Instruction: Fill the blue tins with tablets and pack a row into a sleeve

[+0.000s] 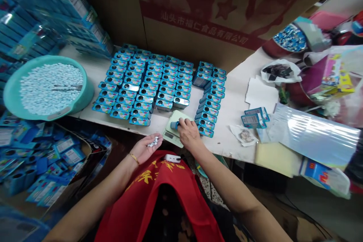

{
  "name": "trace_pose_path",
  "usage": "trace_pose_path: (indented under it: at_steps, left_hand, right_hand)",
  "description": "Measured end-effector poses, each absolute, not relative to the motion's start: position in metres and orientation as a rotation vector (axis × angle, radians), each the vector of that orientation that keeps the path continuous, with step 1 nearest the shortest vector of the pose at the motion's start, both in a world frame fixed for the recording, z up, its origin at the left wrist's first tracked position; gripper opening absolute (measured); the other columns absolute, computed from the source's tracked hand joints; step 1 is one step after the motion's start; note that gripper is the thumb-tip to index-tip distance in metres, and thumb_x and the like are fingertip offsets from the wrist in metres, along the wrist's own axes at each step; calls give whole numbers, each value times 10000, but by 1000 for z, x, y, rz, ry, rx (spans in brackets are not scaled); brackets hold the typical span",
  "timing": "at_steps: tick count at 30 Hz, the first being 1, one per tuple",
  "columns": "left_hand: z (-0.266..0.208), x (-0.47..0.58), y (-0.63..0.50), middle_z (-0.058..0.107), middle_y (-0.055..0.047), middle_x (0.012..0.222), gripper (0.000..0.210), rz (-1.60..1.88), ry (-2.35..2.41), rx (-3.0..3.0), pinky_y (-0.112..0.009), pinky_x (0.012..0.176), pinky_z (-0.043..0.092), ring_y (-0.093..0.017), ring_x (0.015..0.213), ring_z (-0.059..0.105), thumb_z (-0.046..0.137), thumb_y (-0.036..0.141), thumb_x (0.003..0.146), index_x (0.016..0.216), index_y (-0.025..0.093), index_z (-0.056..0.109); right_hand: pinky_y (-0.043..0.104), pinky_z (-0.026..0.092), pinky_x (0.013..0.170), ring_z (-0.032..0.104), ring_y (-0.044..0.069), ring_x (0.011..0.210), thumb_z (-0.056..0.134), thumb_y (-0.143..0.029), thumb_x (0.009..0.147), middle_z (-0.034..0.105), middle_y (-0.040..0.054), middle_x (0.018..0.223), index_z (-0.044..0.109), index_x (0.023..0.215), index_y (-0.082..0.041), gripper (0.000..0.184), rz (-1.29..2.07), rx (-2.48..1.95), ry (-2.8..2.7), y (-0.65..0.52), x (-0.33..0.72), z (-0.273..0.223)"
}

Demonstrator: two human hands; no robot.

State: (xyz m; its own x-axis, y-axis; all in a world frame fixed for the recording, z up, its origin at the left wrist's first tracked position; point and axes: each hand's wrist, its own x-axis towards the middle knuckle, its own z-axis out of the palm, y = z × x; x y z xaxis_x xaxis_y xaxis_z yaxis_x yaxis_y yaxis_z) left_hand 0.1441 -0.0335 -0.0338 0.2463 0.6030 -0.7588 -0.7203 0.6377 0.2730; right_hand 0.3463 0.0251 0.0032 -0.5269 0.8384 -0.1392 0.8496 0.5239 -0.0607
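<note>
My left hand (148, 147) is cupped, palm up, with a small heap of white mints (154, 142) in it, just left of a pale green kitchen scale (177, 116). The fingers of my right hand (188, 132) are closed round a small blue box (174, 125) over the scale's plate; most of the box is hidden under them. Behind the scale stand rows of small blue boxes (141, 98) with dark round holes in their tops. A further column of these boxes (208, 115) is right of my right hand.
At left, a turquoise basin (85, 94) of white mints has tongs (66, 87) lying in it. Below it a carton (93, 155) holds loose blue boxes. A big cardboard box (181, 26) blocks the back. Silvery sheets (314, 132) and packets lie at right.
</note>
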Motion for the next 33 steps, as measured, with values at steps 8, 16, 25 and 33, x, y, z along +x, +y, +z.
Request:
trace_pose_path:
  at_steps: [8, 16, 25, 33]
  left_hand:
    - [-30, 149, -47, 632, -119, 963, 320, 855, 919, -71, -260, 805, 466, -159, 865, 604, 512, -35, 658, 941, 75, 613]
    - [-29, 141, -75, 638, -98, 923, 388, 729, 820, -32, -289, 804, 441, -183, 905, 581, 516, -16, 640, 996, 108, 607]
    - [-31, 142, -72, 640, -92, 882, 390, 761, 913, -119, -255, 739, 457, -151, 801, 597, 491, -33, 616, 961, 103, 611]
    - [-26, 149, -62, 643, -92, 791, 322, 804, 850, -206, -257, 681, 483, -130, 683, 595, 436, 8, 630, 882, 69, 627]
  right_hand:
    - [325, 383, 727, 432, 197, 876, 396, -202, 849, 498, 114, 1047, 496, 1096, -148, 272, -618, 1249, 2906, -17, 305, 8]
    - [241, 426, 640, 460, 153, 828, 451, -228, 832, 500, 43, 904, 535, 907, -173, 126, -936, 1158, 2788, -47, 288, -8]
    - [259, 441, 681, 460, 162, 855, 431, -176, 837, 526, 56, 904, 523, 919, -164, 123, -888, 1062, 2855, -45, 289, 1]
    - [263, 445, 737, 488, 156, 904, 420, -194, 845, 551, 57, 984, 508, 1067, -190, 239, -954, 1156, 2968, -43, 302, 0]
